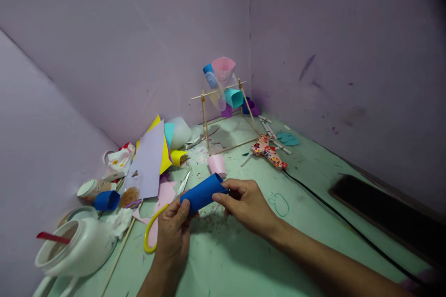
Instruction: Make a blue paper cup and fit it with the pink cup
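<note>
A rolled tube of blue paper (200, 193) is held tilted above the table between my two hands. My left hand (176, 220) grips its lower left end, thumb on top. At the upper right end, my right hand (240, 199) pinches the rim between thumb and fingers. Yellow-handled scissors (150, 234) lie beside my left hand, blades pointing away and partly hidden by it. Just beyond the tube rests a small pink paper cup (217, 165). Behind that stands a stick frame (205, 120) carrying a wheel with paper cups, among them a teal one (234, 98) and a pink one (223, 68).
A flowered glue gun (268, 151) lies at right, its black cord (320, 199) running toward me. Beyond it are white sticks (270, 130). A dark phone-like slab (379, 213) sits far right. At left are coloured paper sheets (146, 162), a blue roll (107, 200) and a white pot (83, 246).
</note>
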A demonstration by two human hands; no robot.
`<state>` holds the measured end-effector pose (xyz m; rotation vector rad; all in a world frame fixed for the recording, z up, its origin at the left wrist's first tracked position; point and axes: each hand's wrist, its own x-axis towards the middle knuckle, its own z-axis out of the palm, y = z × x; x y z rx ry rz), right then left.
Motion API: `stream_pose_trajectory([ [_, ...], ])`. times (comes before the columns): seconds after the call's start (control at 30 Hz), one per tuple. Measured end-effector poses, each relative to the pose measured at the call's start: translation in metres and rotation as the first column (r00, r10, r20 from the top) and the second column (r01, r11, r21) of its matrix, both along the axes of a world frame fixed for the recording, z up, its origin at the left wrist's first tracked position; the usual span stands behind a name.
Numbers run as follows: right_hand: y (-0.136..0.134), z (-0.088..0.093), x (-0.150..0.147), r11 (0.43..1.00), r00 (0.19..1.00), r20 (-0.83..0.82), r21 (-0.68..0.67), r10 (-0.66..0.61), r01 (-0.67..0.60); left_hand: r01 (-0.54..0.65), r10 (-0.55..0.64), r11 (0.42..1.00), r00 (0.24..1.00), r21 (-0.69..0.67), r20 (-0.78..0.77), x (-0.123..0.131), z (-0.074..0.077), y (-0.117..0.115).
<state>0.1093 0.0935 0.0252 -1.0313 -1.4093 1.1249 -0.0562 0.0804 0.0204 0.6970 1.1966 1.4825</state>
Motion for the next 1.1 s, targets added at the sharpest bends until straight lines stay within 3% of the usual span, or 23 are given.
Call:
stream_pose_trajectory([
  [0.2,0.000,0.002,-0.001,0.993,0.996,-0.050,-0.092,0.075,-0.080,0.041,-0.041,0.999,0.999,0.001,-0.030,0.000,0.002,-0.003],
  [0.47,-0.002,0.006,-0.001,0.984,0.992,-0.105,-0.156,0.068,-0.084,0.034,-0.033,0.999,0.998,0.015,-0.057,0.003,0.006,-0.003],
  [0.77,0.004,0.003,0.003,1.000,1.000,0.004,-0.021,0.006,-0.006,-0.037,0.037,0.999,0.999,0.010,-0.036,0.000,0.002,0.000],
  [0.9,0.000,0.006,0.004,0.996,0.997,-0.074,0.092,-0.004,0.010,-0.016,0.017,1.000,0.997,-0.004,0.073,-0.007,0.000,0.004],
  [1.0,-0.003,0.008,0.004,0.972,0.982,-0.179,0.215,-0.055,0.093,-0.005,0.007,1.000,0.985,-0.013,0.171,-0.010,-0.002,0.007],
  [1.1,-0.005,0.008,0.006,0.959,0.966,-0.232,0.229,-0.114,0.169,0.010,-0.007,1.000,0.974,-0.014,0.226,-0.011,-0.003,0.008],
])
